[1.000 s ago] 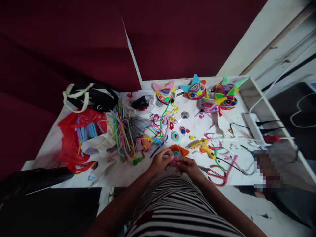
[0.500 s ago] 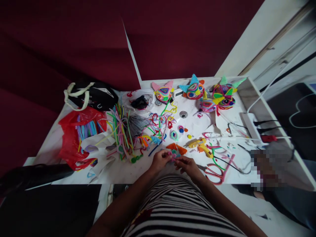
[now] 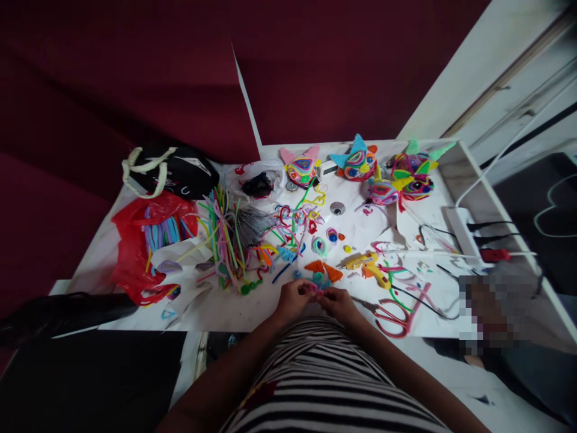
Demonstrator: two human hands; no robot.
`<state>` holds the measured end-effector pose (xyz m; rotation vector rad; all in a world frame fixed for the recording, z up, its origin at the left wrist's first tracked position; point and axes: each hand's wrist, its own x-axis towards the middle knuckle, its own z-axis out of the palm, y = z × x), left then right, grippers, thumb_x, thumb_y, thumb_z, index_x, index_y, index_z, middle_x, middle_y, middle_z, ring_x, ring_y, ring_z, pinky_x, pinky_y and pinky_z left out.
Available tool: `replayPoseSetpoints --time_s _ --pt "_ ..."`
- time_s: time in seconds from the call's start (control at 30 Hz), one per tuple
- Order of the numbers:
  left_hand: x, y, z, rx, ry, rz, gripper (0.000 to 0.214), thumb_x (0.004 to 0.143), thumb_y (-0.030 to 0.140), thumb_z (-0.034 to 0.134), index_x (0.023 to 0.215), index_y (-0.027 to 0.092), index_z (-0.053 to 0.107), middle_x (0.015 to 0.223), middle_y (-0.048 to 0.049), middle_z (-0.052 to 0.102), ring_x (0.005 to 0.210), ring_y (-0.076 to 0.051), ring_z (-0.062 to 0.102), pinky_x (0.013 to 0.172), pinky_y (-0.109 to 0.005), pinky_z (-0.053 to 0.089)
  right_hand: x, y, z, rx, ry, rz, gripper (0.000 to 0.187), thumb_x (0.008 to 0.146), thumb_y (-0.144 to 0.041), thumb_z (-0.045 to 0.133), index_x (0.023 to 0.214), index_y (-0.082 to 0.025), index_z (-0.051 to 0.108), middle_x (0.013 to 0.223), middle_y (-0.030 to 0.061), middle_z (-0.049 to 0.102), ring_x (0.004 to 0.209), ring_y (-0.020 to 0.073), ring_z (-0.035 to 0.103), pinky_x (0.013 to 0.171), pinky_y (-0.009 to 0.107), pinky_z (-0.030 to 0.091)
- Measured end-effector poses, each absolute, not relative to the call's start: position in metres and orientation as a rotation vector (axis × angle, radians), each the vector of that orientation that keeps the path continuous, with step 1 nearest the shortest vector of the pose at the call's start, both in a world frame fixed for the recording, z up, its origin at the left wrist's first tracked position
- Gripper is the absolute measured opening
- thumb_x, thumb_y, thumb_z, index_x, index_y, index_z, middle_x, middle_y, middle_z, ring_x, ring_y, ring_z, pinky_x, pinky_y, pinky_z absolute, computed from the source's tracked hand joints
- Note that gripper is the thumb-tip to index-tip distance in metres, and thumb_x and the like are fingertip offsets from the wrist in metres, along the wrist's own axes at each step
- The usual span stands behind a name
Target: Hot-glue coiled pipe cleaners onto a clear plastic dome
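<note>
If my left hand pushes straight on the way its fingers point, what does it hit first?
Left hand points rightward: first the small pink coil both hands pinch, then the right hand. Depth is unclear.

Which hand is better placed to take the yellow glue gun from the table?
Probably the right. The right hand is nearer the glue gun, which lies beyond it on that side; the left hand would have to cross over. Both hands now pinch a small pink piece.
</note>
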<state>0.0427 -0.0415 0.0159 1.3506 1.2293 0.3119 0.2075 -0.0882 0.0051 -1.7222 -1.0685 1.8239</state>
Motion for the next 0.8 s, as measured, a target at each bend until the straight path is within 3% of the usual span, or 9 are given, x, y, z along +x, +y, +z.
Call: replayPoseSetpoints --time_s 0.3,0.6,0.8 --pt "0.031 -0.048 0.017 1.473 1.292 0.32 0.025 0.092 0.033 0.057 0.107 0.013 0.059 0.101 -0.0057 0.063 0.085 -0.016 0.063 0.075 -0.035 0.056 0.207 -0.093 0.01 -1.713 -1.272 1.768 0.03 0.091 -0.04 0.056 0.107 -0.015 0.06 0.102 0.0038 0.064 0.085 0.0159 0.063 0.073 0.035 0.054" --pt "-0.028 -0.035 0.018 1.729 1.398 0.229 0.025 0.093 0.033 0.056 0.106 0.013 0.06 0.101 -0.0059 0.064 0.086 -0.016 0.063 0.076 -0.035 0.055 0.219 -0.101 0.019 -1.892 -1.601 1.456 0.028 0.091 -0.037 0.056 0.11 -0.017 0.059 0.108 0.0054 0.063 0.091 0.0167 0.062 0.08 0.038 0.053" --pt "-0.028 -0.037 0.024 2.01 1.471 0.15 0.025 0.093 0.032 0.056 0.112 0.015 0.059 0.116 -0.0086 0.06 0.103 -0.021 0.06 0.089 -0.043 0.051 0.216 -0.099 0.031 -1.951 -1.957 1.178 0.026 0.091 -0.036 0.056 0.11 -0.018 0.06 0.116 0.0066 0.061 0.103 0.02 0.059 0.089 0.044 0.049"
